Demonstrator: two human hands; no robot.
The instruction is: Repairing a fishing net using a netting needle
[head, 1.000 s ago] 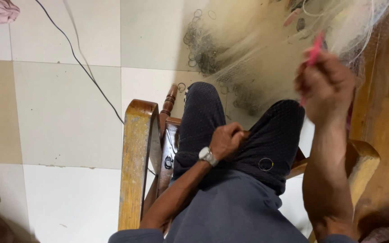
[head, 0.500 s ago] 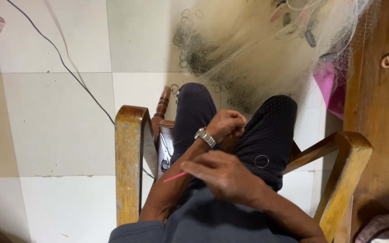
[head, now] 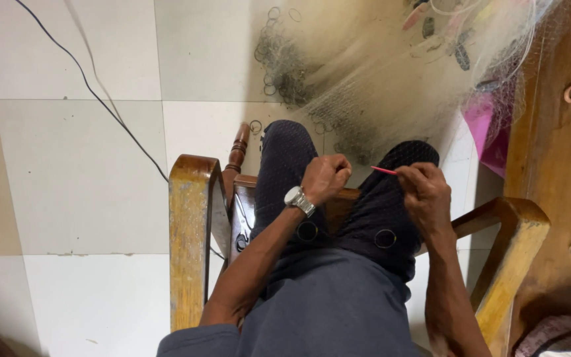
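Pale floor tiles (head: 80, 172) fill the head view, crossed by a thin black cable (head: 110, 112), with a wooden cabinet side (head: 550, 152) at the right. A person sits in a wooden armchair (head: 190, 231), dark trousers over both knees. A fine pale fishing net (head: 378, 79) spreads from the knees across the floor, with small metal rings (head: 279, 73) along its edge and two more lying on the lap. The left hand (head: 325, 178), a watch (head: 297, 198) on its wrist, is clenched on the net between the knees. The right hand (head: 424, 195) rests on the right knee, its fingers pinching a thin red needle (head: 384, 170) that points toward the left hand; the two hands are near each other but apart. A pink cloth (head: 487, 132) lies beside the cabinet.
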